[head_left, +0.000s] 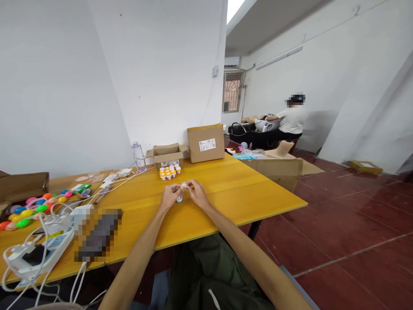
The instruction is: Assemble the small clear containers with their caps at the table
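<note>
My left hand (170, 196) and my right hand (197, 193) meet above the middle of the yellow wooden table (219, 198). Between their fingertips is a small white piece with printed marks (184, 185), too small to tell whether it is a label or a cap. Both hands are closed in a pinch on it. Just beneath the left fingers sits a small white and teal container (179, 199), partly covered by them. Beyond the hands stands a cluster of several small bottles with white and orange tops (169, 171).
An open cardboard box (169, 157) and a taped carton (206, 146) stand at the back, a clear bottle (138, 156) to their left. A power strip (58, 241), cables, a blurred dark device (100, 234) and colourful plastic pieces (40, 209) occupy the left. Another person (292, 120) sits far right.
</note>
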`<state>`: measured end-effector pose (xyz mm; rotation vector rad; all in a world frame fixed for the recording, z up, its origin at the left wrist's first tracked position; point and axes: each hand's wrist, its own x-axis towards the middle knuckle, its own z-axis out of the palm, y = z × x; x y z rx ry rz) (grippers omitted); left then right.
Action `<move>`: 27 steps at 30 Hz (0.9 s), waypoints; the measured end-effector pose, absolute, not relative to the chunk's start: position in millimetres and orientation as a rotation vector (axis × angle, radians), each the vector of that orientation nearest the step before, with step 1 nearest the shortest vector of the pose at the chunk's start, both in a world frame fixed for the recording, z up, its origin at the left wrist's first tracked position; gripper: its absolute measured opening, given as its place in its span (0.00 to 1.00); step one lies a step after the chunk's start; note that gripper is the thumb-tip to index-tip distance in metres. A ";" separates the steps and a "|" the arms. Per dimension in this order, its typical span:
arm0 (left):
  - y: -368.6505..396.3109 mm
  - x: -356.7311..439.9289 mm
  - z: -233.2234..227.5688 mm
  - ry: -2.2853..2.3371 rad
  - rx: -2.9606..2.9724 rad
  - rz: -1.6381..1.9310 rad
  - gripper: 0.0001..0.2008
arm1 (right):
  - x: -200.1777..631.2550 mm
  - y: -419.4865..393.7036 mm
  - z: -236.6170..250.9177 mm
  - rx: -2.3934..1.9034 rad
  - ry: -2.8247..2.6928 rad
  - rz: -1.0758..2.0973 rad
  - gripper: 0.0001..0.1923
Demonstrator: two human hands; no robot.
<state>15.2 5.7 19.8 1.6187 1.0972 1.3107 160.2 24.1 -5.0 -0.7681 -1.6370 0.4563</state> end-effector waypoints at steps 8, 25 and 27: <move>9.7 13.0 15.5 1.071 1.639 1.324 0.10 | 158.0 25.6 -5.6 -0.790 -1.595 0.530 0.04; 8.0 13.9 17.8 1.089 1.707 1.352 0.10 | 157.0 25.3 -4.1 -0.761 -1.574 0.562 0.06; 8.2 13.9 17.7 1.086 1.713 1.354 0.11 | 156.7 25.0 -4.0 -0.759 -1.571 0.564 0.06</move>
